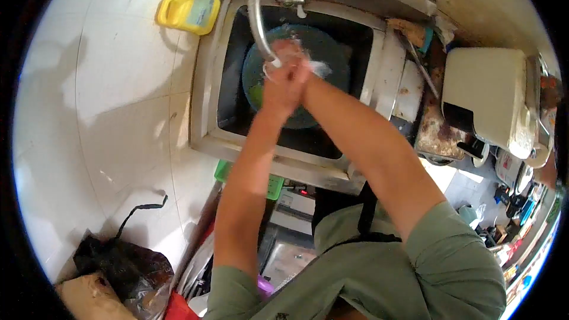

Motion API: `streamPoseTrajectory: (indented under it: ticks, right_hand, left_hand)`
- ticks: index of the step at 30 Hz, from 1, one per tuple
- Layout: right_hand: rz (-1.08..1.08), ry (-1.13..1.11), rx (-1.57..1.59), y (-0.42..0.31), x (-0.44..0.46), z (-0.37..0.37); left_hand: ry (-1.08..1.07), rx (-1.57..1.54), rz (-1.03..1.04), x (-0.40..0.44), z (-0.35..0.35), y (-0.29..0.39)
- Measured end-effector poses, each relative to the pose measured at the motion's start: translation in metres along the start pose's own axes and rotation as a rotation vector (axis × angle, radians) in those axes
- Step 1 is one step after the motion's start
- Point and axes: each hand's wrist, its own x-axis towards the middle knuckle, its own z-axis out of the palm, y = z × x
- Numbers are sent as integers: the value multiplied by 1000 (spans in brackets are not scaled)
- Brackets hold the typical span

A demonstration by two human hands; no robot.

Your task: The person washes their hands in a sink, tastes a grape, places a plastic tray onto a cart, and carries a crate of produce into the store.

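Note:
Both of my hands are together under the curved metal faucet (257,21), above a round blue basin (329,47) in the dark sink (234,104). My left hand (280,86) is at the left, just below the spout. Touching it from the right is my right hand (302,71). Water splashes around them, and the fingers are blurred and overlap. Whether anything is between them I cannot make out. Something white and blurred (320,69) shows beside my right hand, and something green (256,93) lies in the basin at its left.
A yellow jug (188,7) stands left of the sink against the tiled wall (124,65). To the right are a cream-coloured appliance (486,89) and a rusty surface (435,133). A green plastic tray (275,187) sits below the sink's front edge. A black bag (127,266) is at the lower left.

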Motion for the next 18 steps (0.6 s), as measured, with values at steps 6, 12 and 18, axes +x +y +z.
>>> streamPoseTrajectory:
  ticks: [6, 12, 18]
  right_hand:
    - [-204, -374, -371, 60, 10, 66]
    - [-635, -851, -964, 44, 14, 76]
    - [-550, -531, -263, -8, 4, 3]
  left_hand:
    - [-125, -154, 444, -58, 29, 127]
    - [3, -178, 716, -64, 42, 96]
    - [415, -480, 15, 18, 6, -37]
